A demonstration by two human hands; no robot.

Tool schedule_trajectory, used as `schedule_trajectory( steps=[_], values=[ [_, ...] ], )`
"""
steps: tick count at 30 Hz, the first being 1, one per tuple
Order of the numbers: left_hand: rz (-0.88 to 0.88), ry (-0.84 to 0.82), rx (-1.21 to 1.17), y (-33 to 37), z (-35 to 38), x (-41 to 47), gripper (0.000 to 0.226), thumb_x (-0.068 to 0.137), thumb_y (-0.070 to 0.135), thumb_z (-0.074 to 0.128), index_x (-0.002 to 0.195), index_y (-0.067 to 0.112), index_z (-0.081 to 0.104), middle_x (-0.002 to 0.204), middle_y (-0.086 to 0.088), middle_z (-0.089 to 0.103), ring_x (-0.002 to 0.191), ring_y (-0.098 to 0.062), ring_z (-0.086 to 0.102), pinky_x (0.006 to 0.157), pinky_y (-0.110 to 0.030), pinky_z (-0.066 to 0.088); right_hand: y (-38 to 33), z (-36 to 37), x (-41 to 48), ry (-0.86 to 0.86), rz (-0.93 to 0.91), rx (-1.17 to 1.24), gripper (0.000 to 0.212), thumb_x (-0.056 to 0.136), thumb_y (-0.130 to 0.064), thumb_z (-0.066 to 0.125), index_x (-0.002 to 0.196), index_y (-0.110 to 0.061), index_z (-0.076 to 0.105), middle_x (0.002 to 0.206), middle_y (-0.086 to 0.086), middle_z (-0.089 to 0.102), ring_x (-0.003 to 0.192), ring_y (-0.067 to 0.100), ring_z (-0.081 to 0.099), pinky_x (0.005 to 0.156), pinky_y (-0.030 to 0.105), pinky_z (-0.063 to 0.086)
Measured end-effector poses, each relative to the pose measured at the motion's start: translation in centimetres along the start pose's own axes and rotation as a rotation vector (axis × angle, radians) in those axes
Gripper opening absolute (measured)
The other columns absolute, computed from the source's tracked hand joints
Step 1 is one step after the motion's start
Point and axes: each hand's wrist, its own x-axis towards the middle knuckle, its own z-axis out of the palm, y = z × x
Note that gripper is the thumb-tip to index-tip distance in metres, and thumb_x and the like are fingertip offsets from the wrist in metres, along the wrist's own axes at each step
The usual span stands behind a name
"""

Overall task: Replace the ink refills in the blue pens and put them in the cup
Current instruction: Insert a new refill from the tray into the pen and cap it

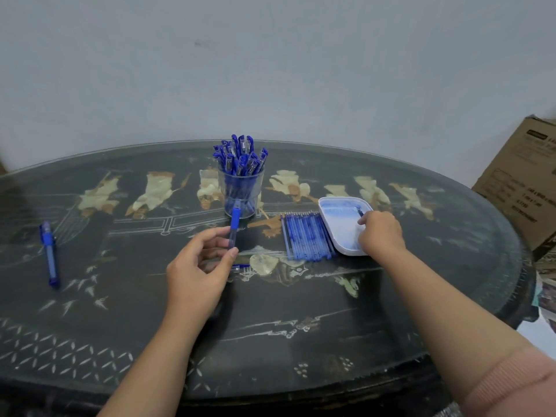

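My left hand [200, 267] pinches the lower end of a blue pen barrel [233, 225], which stands nearly upright in front of the clear cup [240, 191]. Several capped blue pens fill the cup. My right hand [380, 233] reaches into the white tray [337, 227] and pinches a thin dark refill [359, 210] at its far right side. A row of several blue refills [307, 237] lies on the table just left of the tray. A small pen part [239, 267] lies on the table under my left hand's fingers. One more capped blue pen [50, 255] lies at the far left.
The dark oval table [270, 326] has a glass top and a painted scene. A cardboard box [523, 179] stands off the table at the right, against the wall. Papers lie on the floor at the lower right.
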Motion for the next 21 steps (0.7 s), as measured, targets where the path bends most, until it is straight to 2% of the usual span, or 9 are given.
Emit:
schedule_trajectory(
  steps=[4, 7, 10, 12, 14, 16, 17, 19, 21],
  values=[
    [-0.003, -0.005, -0.002, 0.1, 0.0, 0.0, 0.038, 0.081, -0.005, 0.072, 0.1, 0.027, 0.067, 0.089, -0.002, 0.068, 0.076, -0.001, 0.064, 0.072, -0.006, 0.048, 0.0, 0.3, 0.5, 0.006, 0.0, -0.042, 0.04, 0.091, 0.001, 0.045, 0.128, -0.007, 0.058, 0.126, 0.022, 0.056, 0.117, 0.04, 0.051, 0.087, 0.038, 0.046],
    [-0.004, -0.011, -0.004, 0.1, 0.1, 0.0, 0.038, 0.081, -0.005, 0.072, 0.1, 0.028, 0.067, 0.089, -0.002, 0.068, 0.076, -0.001, 0.064, 0.072, -0.006, 0.048, -0.1, 0.4, 1.0, 0.014, 0.015, -0.022, 0.035, 0.089, 0.002, 0.046, 0.123, -0.002, 0.054, 0.119, 0.024, 0.06, 0.113, 0.042, 0.054, 0.077, 0.035, 0.04],
    [-0.003, -0.007, -0.004, 0.1, 0.1, 0.0, 0.039, 0.081, -0.005, 0.072, 0.1, 0.028, 0.067, 0.088, -0.002, 0.068, 0.075, -0.001, 0.064, 0.072, -0.006, 0.048, -0.3, 0.6, 1.6, 0.008, 0.05, -0.012, 0.031, 0.088, 0.002, 0.049, 0.119, 0.002, 0.054, 0.117, 0.024, 0.061, 0.111, 0.042, 0.057, 0.075, 0.035, 0.04],
    [-0.001, -0.008, -0.005, 0.2, 0.1, 0.0, 0.039, 0.081, -0.005, 0.072, 0.099, 0.029, 0.067, 0.088, -0.001, 0.068, 0.076, -0.001, 0.065, 0.072, -0.007, 0.048, -0.6, 0.6, 1.6, -0.007, 0.043, -0.042, 0.023, 0.087, 0.003, 0.049, 0.109, 0.002, 0.057, 0.113, 0.022, 0.063, 0.107, 0.041, 0.059, 0.073, 0.034, 0.041],
    [-0.004, -0.007, -0.01, 0.2, 0.0, 0.0, 0.039, 0.081, -0.005, 0.072, 0.099, 0.029, 0.067, 0.088, -0.001, 0.068, 0.076, -0.001, 0.065, 0.072, -0.007, 0.048, -0.8, 0.5, 1.3, -0.031, 0.016, -0.1, 0.01, 0.086, 0.003, 0.049, 0.089, -0.005, 0.055, 0.109, 0.02, 0.065, 0.103, 0.039, 0.06, 0.072, 0.033, 0.041],
    [-0.008, 0.001, -0.022, 0.3, -0.1, 0.0, 0.04, 0.081, -0.005, 0.072, 0.098, 0.03, 0.067, 0.087, 0.0, 0.068, 0.076, -0.001, 0.065, 0.072, -0.007, 0.048, -1.2, 0.3, 1.1, -0.044, -0.014, -0.126, 0.014, 0.085, 0.003, 0.048, 0.076, -0.007, 0.047, 0.109, 0.02, 0.065, 0.103, 0.038, 0.059, 0.072, 0.032, 0.04],
    [-0.009, 0.004, -0.026, 0.4, -0.2, -0.1, 0.04, 0.081, -0.005, 0.072, 0.098, 0.031, 0.067, 0.088, 0.001, 0.068, 0.077, 0.0, 0.065, 0.073, -0.007, 0.048, -1.7, 0.0, 0.8, -0.044, -0.028, -0.11, 0.014, 0.084, 0.003, 0.047, 0.075, -0.007, 0.05, 0.11, 0.02, 0.065, 0.103, 0.038, 0.059, 0.073, 0.032, 0.041],
    [-0.008, 0.003, -0.021, 0.4, -0.3, -0.1, 0.04, 0.082, -0.005, 0.071, 0.099, 0.031, 0.068, 0.088, 0.002, 0.069, 0.078, -0.001, 0.065, 0.074, -0.007, 0.048, -3.0, -0.8, 0.2, -0.015, -0.07, -0.014, 0.024, 0.086, 0.004, 0.044, 0.094, -0.004, 0.066, 0.113, 0.022, 0.065, 0.105, 0.04, 0.058, 0.079, 0.036, 0.046],
    [-0.003, 0.005, -0.018, 0.5, -0.5, -0.1, 0.041, 0.082, -0.005, 0.071, 0.099, 0.032, 0.068, 0.089, 0.003, 0.069, 0.079, -0.001, 0.065, 0.074, -0.007, 0.048, -5.1, -2.0, -0.6, 0.015, -0.127, 0.144, 0.031, 0.092, 0.001, 0.043, 0.111, -0.001, 0.067, 0.113, 0.022, 0.065, 0.102, 0.04, 0.06, 0.084, 0.04, 0.048]
  ],
)
